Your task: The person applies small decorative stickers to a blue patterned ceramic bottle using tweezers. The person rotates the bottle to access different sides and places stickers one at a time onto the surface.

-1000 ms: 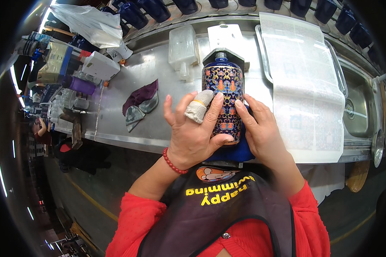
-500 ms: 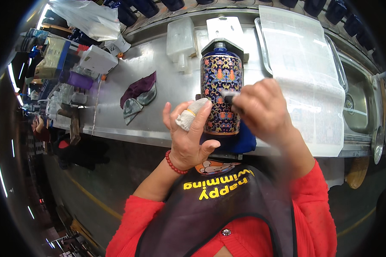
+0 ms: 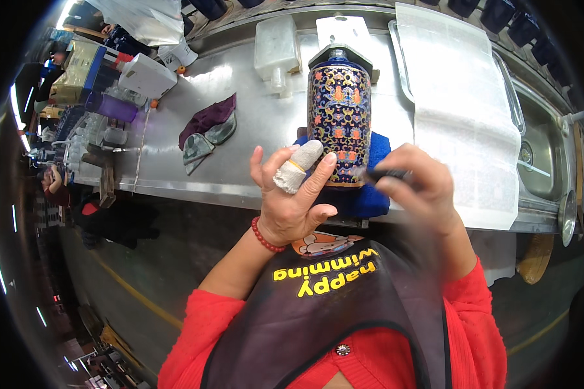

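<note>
A dark blue bottle (image 3: 339, 123) with a colourful floral pattern lies with its neck away from me, base end over a blue towel (image 3: 376, 194). My left hand (image 3: 291, 198) is at its lower left side, fingers apart, index fingertip against the bottle. White cloth (image 3: 298, 167) held by a yellow band wraps a finger of that hand. My right hand (image 3: 422, 188), smeared by motion, is closed around a black-handled tool (image 3: 396, 174). The tool's pale tip is blurred at the bottle's lower right edge, so its kind and exact contact cannot be made out.
Behind the bottle's neck stands a dark angular holder (image 3: 370, 65). A clear bottle (image 3: 276, 48) and a purple-grey cloth (image 3: 207, 133) lie on the metal bench (image 3: 253, 155) to the left. White sheeting (image 3: 464, 129) covers a tray at right, beside a sink (image 3: 542, 155).
My right hand and its tool have moved down toward the bottle's base end. The view has shifted slightly, showing more of the blue towel. My left index fingertip now meets the bottle.
</note>
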`<action>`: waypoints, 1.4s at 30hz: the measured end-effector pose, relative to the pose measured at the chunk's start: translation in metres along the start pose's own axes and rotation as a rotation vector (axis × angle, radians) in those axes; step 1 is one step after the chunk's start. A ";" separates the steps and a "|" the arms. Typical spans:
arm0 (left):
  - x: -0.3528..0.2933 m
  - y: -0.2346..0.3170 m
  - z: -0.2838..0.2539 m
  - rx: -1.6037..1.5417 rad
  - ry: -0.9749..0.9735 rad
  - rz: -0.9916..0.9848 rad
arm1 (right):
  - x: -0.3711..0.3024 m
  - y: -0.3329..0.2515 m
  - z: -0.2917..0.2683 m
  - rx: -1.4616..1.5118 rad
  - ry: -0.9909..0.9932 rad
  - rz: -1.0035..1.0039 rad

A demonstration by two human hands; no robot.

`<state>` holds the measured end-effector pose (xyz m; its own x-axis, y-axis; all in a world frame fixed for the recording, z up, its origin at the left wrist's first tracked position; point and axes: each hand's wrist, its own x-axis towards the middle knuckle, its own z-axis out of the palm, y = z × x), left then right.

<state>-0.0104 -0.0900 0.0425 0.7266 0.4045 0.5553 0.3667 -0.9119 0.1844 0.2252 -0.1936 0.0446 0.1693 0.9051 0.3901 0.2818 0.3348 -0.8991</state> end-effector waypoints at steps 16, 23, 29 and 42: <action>0.021 -0.008 -0.002 0.142 -0.055 0.093 | -0.004 0.021 0.025 -0.610 0.080 -0.274; 0.025 -0.012 -0.001 0.006 -0.029 0.017 | -0.005 0.016 0.033 -0.665 0.053 -0.239; 0.025 -0.012 0.000 0.074 -0.030 0.072 | -0.006 0.011 0.036 -0.710 0.041 -0.203; 0.023 -0.013 -0.002 -0.002 -0.052 0.054 | -0.007 0.005 0.037 -0.676 0.030 -0.165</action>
<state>0.0005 -0.0693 0.0542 0.7747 0.3579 0.5213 0.3253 -0.9325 0.1569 0.1908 -0.1885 0.0297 0.0973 0.8453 0.5254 0.8305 0.2220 -0.5109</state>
